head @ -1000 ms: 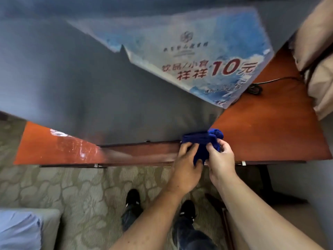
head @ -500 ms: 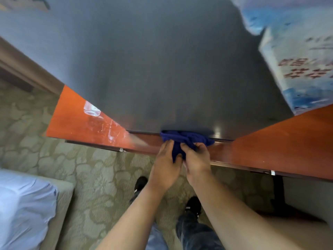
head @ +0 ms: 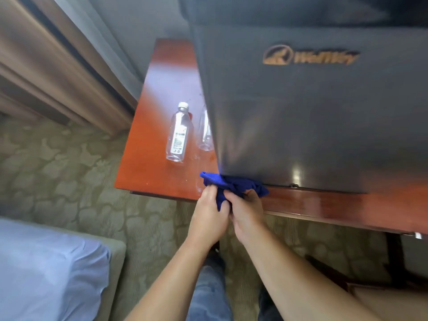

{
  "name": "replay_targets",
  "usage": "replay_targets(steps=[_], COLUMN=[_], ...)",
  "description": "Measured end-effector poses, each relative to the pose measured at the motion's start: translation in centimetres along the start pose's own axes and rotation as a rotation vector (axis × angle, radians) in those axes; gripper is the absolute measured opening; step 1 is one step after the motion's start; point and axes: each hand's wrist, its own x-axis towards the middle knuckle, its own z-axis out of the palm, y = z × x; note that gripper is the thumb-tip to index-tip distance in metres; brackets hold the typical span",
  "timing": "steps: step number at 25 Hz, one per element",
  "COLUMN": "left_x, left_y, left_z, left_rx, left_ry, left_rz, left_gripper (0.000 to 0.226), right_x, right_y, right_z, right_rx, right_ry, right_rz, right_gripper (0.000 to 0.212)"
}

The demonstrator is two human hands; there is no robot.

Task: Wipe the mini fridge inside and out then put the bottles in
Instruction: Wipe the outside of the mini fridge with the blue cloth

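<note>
A dark grey mini fridge (head: 312, 107) with a gold logo stands shut on a reddish wooden desk (head: 157, 172). A blue cloth (head: 234, 184) is bunched against the bottom left corner of its door. My left hand (head: 208, 214) and my right hand (head: 246, 213) both grip the cloth from below, side by side. Left of the fridge stands a clear plastic bottle (head: 179, 133) with a white cap. A second clear bottle (head: 205, 130) beside it is partly hidden by the fridge's edge.
Curtains (head: 58, 61) hang at the left behind the desk. A bed with a light blue sheet (head: 46, 269) sits at the lower left. Patterned carpet (head: 69, 177) covers the floor, and my legs show below the desk edge.
Both hands slid the cloth leftward along the fridge door's bottom edge to its left corner. My view swung left, so the bottles and curtains appeared and the price sign left the frame.
</note>
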Motion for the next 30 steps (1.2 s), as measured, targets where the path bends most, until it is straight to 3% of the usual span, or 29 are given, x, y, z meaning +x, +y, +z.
replay_targets(steps=[6,14,23,30], left_x=[0.8,-3.7,-9.8,-13.8], left_y=[1.9,13.1,26.8,33.2], left_z=[-3.0,2.6,8.4,8.0], left_rx=[0.139,0.173,0.031,-0.062], left_ry=[-0.055,-0.145,0.051,0.154], left_rz=[0.007,0.186,0.347,0.450], left_gripper=[0.007,0.020,0.025,0.035], right_x=[-1.9,-4.9,-10.3,-16.0], right_y=[-1.6,-9.0,-18.8,-23.8], right_z=[0.6,-10.2,-22.7,-26.3], right_rx=[0.035,0.181,0.192,0.128], right_ry=[0.067,0.149,0.098,0.026], right_rz=[-0.002,-0.133,-0.470,-0.733], right_gripper=[0.028,0.026,0.018,0.016])
